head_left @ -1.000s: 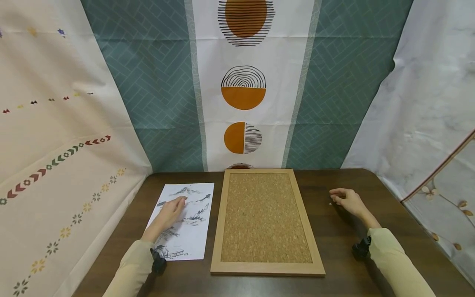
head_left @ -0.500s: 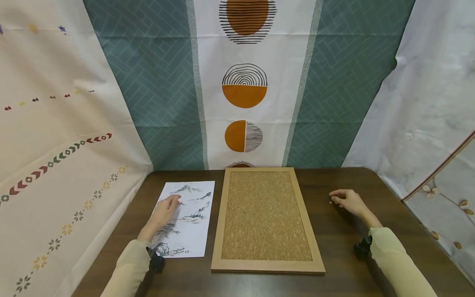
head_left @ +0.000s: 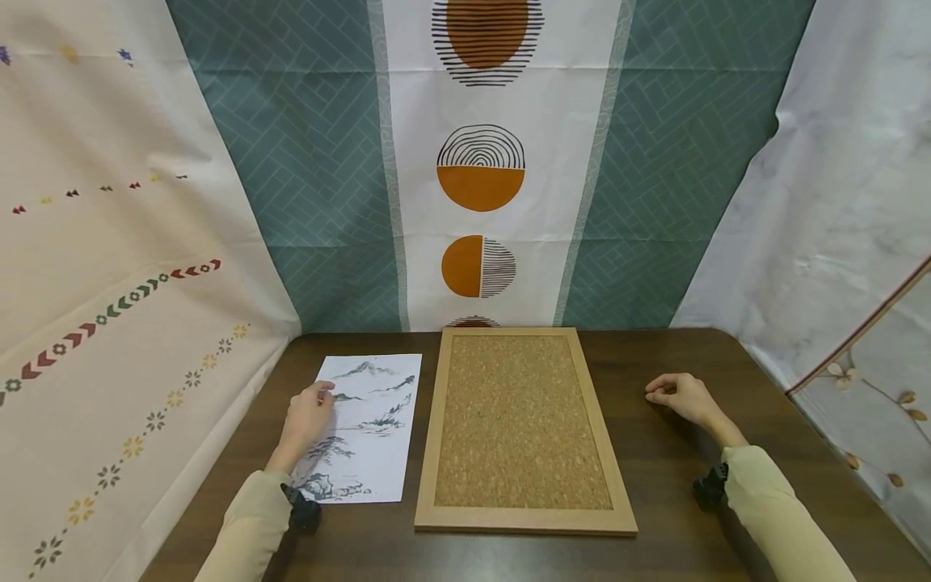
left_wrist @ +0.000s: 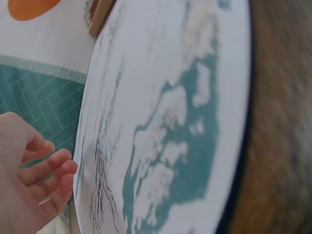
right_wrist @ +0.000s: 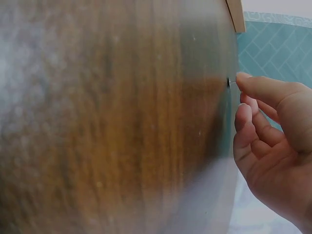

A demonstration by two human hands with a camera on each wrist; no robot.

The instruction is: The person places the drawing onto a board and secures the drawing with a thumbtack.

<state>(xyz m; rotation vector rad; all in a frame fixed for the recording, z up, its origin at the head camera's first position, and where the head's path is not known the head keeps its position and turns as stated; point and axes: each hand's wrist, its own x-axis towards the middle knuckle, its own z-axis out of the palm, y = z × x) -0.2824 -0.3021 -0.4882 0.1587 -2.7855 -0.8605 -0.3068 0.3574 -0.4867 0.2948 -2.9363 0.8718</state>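
Observation:
A sheet of white paper (head_left: pixel 385 404) with an ink landscape of mountains lies on the left of the table. My left hand (head_left: pixel 305 420) is over its left side, fingers loosely bent and nothing gripped. In the left wrist view those fingertips (left_wrist: pixel 67 168) come right up to the paper's edge. To the right of a framed cork board (head_left: pixel 524 420), my right hand (head_left: pixel 684 398) is low over the table. Its thumb and forefinger pinch a tiny pin (right_wrist: pixel 232 82), whose thin end shows in the right wrist view; the rest is hidden by the fingers.
The cork board's pale wooden frame (head_left: pixel 429 453) stands between the hands and reaches the table's back edge. Behind the dark brown table (head_left: pixel 465 558) hangs a green and white patterned cloth (head_left: pixel 320 162). Light cloths hang at both sides.
My left hand has slid left over the paper, from its middle toward its left edge. At my right fingertips, a tiny pale spot seen on the table before no longer shows in the head view.

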